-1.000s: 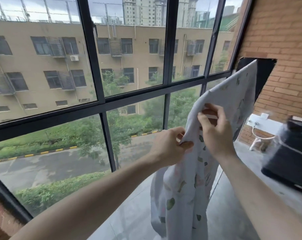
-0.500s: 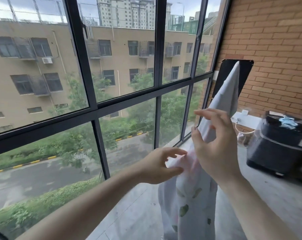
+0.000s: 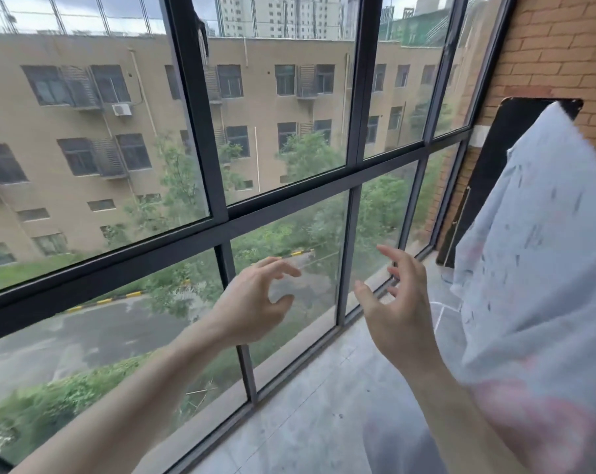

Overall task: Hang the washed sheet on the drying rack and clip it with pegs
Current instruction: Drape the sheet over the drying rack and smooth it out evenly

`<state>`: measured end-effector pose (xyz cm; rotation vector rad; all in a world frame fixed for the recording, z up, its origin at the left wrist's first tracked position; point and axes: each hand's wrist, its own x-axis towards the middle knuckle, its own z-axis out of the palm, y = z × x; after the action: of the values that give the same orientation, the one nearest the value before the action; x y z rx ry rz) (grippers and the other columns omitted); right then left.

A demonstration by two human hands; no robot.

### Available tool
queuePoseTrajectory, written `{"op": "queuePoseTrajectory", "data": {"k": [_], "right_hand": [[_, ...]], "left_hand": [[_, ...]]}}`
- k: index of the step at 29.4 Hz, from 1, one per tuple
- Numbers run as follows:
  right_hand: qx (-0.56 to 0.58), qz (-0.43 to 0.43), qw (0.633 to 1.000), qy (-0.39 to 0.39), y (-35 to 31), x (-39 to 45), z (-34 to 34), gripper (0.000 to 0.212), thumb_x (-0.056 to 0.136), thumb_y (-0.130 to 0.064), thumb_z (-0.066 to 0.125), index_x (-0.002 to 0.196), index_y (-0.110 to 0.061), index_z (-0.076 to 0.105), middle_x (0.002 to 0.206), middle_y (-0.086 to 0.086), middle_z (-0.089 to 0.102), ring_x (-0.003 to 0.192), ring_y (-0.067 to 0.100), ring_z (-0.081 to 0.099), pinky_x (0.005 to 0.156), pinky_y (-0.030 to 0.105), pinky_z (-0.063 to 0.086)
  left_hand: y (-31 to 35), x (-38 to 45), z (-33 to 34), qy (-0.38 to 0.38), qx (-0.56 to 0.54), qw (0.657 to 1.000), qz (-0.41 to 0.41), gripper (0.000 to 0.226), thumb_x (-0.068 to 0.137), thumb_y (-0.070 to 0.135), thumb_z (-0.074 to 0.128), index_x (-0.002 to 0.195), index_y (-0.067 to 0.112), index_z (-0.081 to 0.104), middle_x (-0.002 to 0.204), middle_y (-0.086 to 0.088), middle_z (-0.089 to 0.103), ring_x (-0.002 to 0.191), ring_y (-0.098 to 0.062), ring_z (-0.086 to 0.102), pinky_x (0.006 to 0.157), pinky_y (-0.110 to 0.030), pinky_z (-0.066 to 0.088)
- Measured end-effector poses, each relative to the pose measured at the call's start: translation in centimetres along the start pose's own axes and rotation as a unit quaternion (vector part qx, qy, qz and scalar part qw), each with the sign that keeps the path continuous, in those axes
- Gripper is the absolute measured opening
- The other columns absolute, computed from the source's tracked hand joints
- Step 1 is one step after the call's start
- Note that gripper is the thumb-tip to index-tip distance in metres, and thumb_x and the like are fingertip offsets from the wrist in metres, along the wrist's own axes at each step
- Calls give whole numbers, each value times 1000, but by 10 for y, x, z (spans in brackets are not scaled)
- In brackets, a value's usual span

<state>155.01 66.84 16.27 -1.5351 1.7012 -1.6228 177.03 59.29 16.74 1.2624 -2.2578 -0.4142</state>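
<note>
The washed sheet (image 3: 542, 254), white with small leaf prints and pink blotches, hangs blurred at the right edge of the head view, reaching from high up down past the bottom. My left hand (image 3: 252, 306) is held out in front of the window, fingers loosely curled, holding nothing. My right hand (image 3: 397, 309) is beside it, fingers spread and relaxed, empty, a short gap left of the sheet. No drying rack bar or pegs are in view.
A dark-framed window wall (image 3: 289, 213) runs across the front, close beyond both hands. A brick wall (image 3: 556, 46) with a black panel (image 3: 488, 172) stands at the right. Grey tiled floor (image 3: 317, 415) lies below.
Both hands have let go of the sheet, which they were pinching at its fold a second ago. The sheet now hangs to the right of the hands, and the view has turned left.
</note>
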Motion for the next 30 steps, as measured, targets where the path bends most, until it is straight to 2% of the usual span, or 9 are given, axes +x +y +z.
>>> {"op": "queuePoseTrajectory", "data": {"k": [4,9,14,20,23,28,30], "right_hand": [[-4,55,998,26,21,34,31,50,92,-21,71,133,-41,49,137,-14,39,131,7,45,113,40,41],[-43,112,989,92,51,78,70,50,94,-24,69,137,-38,48,136,-12,38,126,11,46,98,28,40],[-69,166,972,152,70,112,89,55,92,-25,72,139,-38,46,139,-12,38,124,10,48,106,37,45],[-96,194,956,196,80,141,82,58,90,-24,72,140,-36,44,145,-10,39,125,10,48,103,36,46],[-103,213,942,240,107,169,70,60,89,-25,72,142,-33,44,145,-10,40,125,11,48,100,33,45],[-100,240,928,266,160,222,54,60,91,-24,72,143,-33,44,145,-11,44,124,11,51,95,28,40],[-97,253,929,251,180,239,51,59,91,-24,71,142,-34,43,145,-10,45,121,11,51,94,28,40]], "left_hand": [[-41,45,-2,-11,-24,1000,15,32,93,28,67,124,38,63,133,21,57,119,-2,56,104,-40,49],[-94,113,3,-57,-40,996,62,33,94,26,66,126,35,63,133,19,57,120,-3,55,104,-36,48],[-138,181,13,-116,-57,986,105,34,93,25,66,125,34,64,131,17,57,118,-5,57,103,-37,49],[-142,253,46,-161,-89,973,142,36,91,20,66,125,31,65,129,15,56,118,-6,57,101,-37,50],[-133,309,79,-197,-97,960,174,36,91,21,66,125,32,64,130,15,55,118,-6,57,99,-35,50],[-111,393,129,-228,-103,948,199,36,91,22,66,127,30,64,127,13,55,118,-7,57,97,-31,49],[-105,422,146,-238,-100,946,198,37,92,22,66,128,29,64,128,11,55,118,-8,57,97,-31,49]]}}
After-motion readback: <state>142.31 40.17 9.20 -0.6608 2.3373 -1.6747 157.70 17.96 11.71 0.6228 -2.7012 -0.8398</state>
